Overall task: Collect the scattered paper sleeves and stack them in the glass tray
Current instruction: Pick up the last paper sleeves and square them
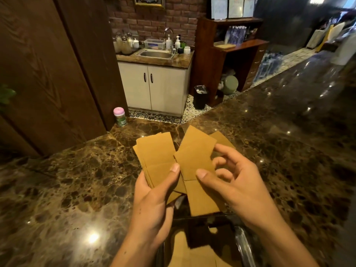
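My left hand (154,195) grips a fanned stack of brown paper sleeves (154,151) from below, thumb pressed on top. My right hand (235,180) pinches another bunch of sleeves (196,151) between thumb and fingers, right beside the left stack and partly overlapping it. Both bunches hover above the marble counter. One more sleeve (221,138) lies on the counter behind my right hand. The glass tray (243,245) sits under my wrists at the bottom edge, with brown sleeves (185,253) lying inside; my arms hide much of it.
The dark marble counter (77,189) stretches left and far to the right. A small jar with a pink lid (119,116) stands at the counter's back left corner by a wooden wall. Beyond the counter are a sink cabinet (156,53) and a black bin (200,97).
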A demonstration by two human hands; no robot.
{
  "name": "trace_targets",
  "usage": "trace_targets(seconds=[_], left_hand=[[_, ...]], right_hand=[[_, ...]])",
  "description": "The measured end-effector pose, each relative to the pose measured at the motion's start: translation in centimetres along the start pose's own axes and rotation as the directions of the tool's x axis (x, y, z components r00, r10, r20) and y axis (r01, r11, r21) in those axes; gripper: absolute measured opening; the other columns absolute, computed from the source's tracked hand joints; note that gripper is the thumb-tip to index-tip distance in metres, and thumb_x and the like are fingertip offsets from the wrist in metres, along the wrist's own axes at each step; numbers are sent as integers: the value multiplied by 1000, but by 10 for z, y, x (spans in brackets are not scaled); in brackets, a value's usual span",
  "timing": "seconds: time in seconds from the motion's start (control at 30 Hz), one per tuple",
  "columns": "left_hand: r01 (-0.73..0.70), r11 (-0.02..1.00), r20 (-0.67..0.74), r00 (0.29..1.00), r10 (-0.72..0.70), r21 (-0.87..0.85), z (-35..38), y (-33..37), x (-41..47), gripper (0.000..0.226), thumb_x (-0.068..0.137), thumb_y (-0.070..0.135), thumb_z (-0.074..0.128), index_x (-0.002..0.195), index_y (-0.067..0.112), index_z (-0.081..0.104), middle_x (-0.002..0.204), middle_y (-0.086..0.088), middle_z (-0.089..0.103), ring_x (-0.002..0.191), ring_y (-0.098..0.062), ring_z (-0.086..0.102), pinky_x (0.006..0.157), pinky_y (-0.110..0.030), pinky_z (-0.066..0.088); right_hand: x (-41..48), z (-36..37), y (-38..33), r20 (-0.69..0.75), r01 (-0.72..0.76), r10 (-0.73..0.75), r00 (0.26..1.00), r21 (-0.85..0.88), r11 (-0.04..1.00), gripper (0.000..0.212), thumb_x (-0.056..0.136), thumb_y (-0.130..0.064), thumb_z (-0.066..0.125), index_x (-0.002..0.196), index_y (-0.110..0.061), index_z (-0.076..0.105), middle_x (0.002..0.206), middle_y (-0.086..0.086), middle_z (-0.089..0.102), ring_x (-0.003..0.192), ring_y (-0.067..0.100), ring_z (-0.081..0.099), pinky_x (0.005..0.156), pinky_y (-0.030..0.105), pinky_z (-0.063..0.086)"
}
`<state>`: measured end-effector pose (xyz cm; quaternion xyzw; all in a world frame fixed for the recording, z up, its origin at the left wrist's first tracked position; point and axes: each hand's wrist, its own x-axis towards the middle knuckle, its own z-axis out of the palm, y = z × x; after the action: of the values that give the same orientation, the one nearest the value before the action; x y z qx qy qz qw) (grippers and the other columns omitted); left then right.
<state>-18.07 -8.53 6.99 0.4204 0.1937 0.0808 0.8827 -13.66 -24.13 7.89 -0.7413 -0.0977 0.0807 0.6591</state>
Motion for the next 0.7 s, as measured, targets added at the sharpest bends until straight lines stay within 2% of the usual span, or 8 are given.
trace_targets(seconds=[0.07,0.17,0.27,0.33,0.4,0.5,0.63,0.7], left_hand=[[-10,1000,-1,1000,10,1,1,-3,-1,26,82,8,69,106,18,65,91,-3,80,81,-16,77,64,-33,63],[-34,999,-13,999,34,16,-2,-4,-2,37,75,12,73,110,19,65,97,-2,79,90,-18,76,81,-40,60],[-39,997,-2,999,39,65,-7,-1,0,41,72,12,74,111,19,65,93,0,79,86,-16,76,82,-41,56],[-21,994,54,998,15,108,-11,2,2,43,70,9,76,112,15,64,92,-4,79,84,-19,76,76,-41,57],[-17,985,113,994,-2,170,-13,3,3,49,69,6,84,113,12,65,98,-11,77,86,-23,75,71,-39,59],[-50,976,168,986,15,210,-14,4,4,42,68,11,79,108,12,68,98,-13,77,87,-26,75,70,-34,61],[-52,992,149,988,34,116,-13,5,4,44,70,2,82,110,9,65,101,-15,77,92,-30,75,72,-38,63],[-50,997,98,994,44,64,-14,7,5,45,72,4,78,115,8,64,105,-16,76,97,-33,74,79,-43,61]], right_hand=[[-1,2,-2,18,15,-15,1000,10,1000,38,82,-24,80,118,-28,70,99,-1,77,91,19,76,80,46,65],[7,-10,-8,-91,10,-1,996,97,995,29,89,-18,72,117,-23,69,114,3,77,97,18,78,76,40,66],[20,-36,-26,-132,89,-110,985,-151,985,25,92,-21,70,115,-29,68,110,-4,76,98,14,75,80,39,63],[29,-50,-41,63,149,-136,989,-306,941,21,89,-32,72,110,-29,69,110,-2,75,98,17,73,85,44,62],[37,-55,-55,311,172,-34,950,-428,887,28,83,-40,73,108,-28,69,118,-1,73,103,18,72,90,49,60],[45,-53,-64,478,202,60,876,-478,855,22,87,-29,77,106,-23,69,113,-1,77,102,17,74,93,48,59],[44,-37,-42,165,162,-113,980,-327,931,21,86,-32,79,105,-28,71,102,-4,79,94,14,76,90,54,60],[35,-29,-26,38,152,-147,988,-243,958,21,86,-33,78,106,-30,71,103,-7,78,95,10,75,90,49,61]])
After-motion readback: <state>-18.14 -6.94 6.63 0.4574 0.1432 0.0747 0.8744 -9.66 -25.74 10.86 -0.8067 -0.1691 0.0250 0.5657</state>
